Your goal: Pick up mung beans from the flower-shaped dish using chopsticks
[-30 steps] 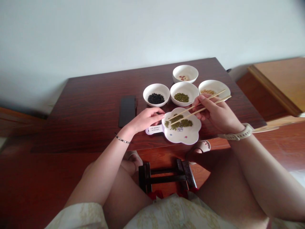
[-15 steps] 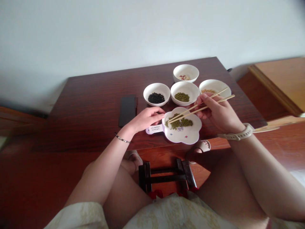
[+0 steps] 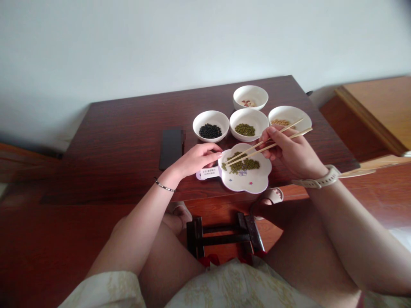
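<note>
My right hand is closed on a pair of wooden chopsticks, whose tips rest in a pile of green beans on a white flower-shaped plate. My left hand lies at the plate's left rim beside its handle, fingers curled and touching the edge. Behind the plate stand white bowls: one with black beans, one with green beans, one with yellowish beans and one farther back with pale reddish pieces.
The dark wooden table stands against a pale wall. A black phone lies left of my left hand. A small dark stool frame sits under the table between my knees. A lighter wooden surface is at right.
The chopstick tips have shifted slightly left within the green beans on the plate. My left hand has stayed at the plate's rim.
</note>
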Demonstrator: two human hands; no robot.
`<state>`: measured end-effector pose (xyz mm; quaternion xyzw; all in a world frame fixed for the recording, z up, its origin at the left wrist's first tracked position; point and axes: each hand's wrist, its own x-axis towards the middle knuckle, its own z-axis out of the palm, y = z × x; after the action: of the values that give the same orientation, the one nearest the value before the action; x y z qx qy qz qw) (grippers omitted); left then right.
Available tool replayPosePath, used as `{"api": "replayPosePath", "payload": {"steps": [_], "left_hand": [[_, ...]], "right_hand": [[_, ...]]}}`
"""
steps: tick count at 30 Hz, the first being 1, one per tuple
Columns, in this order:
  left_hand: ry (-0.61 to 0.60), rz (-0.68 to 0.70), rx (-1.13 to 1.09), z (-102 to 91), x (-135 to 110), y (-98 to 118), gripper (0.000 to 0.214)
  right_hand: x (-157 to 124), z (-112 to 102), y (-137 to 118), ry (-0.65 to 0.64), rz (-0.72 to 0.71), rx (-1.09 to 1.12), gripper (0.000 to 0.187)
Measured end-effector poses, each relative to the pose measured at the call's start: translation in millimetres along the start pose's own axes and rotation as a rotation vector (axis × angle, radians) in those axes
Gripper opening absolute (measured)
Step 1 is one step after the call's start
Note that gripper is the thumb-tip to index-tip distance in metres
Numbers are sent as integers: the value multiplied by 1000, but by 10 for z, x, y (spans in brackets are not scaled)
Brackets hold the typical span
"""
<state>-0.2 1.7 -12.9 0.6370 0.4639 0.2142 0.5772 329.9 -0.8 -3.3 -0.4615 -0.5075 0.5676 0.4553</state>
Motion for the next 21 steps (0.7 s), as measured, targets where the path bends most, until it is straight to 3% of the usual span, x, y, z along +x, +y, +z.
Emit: {"api": "replayPosePath", "payload": {"steps": [21], "left_hand": [[-21,28,-40,-15,16,-85,46]], "right_hand": [[33,-82,-40,41,-9,69,51]]}}
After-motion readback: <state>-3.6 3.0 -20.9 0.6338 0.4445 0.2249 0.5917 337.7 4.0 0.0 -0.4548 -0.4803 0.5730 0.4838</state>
